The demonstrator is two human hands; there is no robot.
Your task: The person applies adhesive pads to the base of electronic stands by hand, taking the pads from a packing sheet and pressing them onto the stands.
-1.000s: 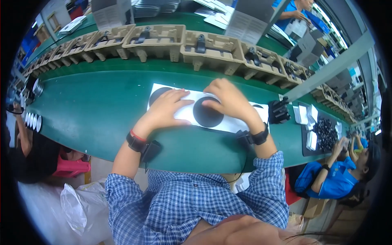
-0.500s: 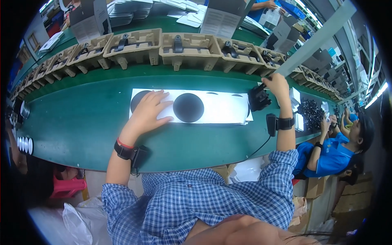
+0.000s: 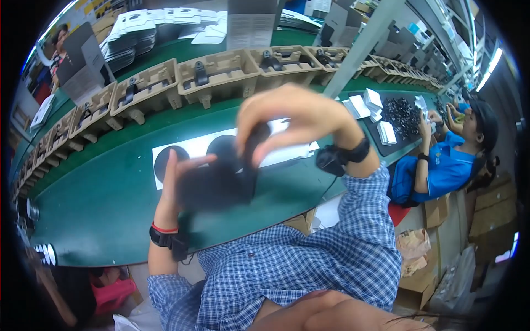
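Note:
A dark black object (image 3: pixel 218 185), smeared by motion, hangs over the green table in front of me. My right hand (image 3: pixel 292 118) grips its upper right part between thumb and fingers; its exact kind cannot be made out. At its left side is my left hand (image 3: pixel 172 185), one finger stretched along its top edge and the other fingers hidden or blurred. Whether the left hand bears any of it, I cannot tell. Behind both hands lie white sheets (image 3: pixel 287 159) printed with large black discs, partly covered by the object and my right hand.
A row of brown moulded trays (image 3: pixel 218 77) with black parts runs along the far side. White boxes (image 3: pixel 386 133) and a heap of small black parts (image 3: pixel 400 117) lie at the right. There a person in a blue shirt (image 3: pixel 436 174) works. A grey post (image 3: pixel 367 47) rises behind.
My right hand has carried the black object from the sheets' right end leftward and nearer to me. My left hand has come off the sheets to the object's side. The view has turned right.

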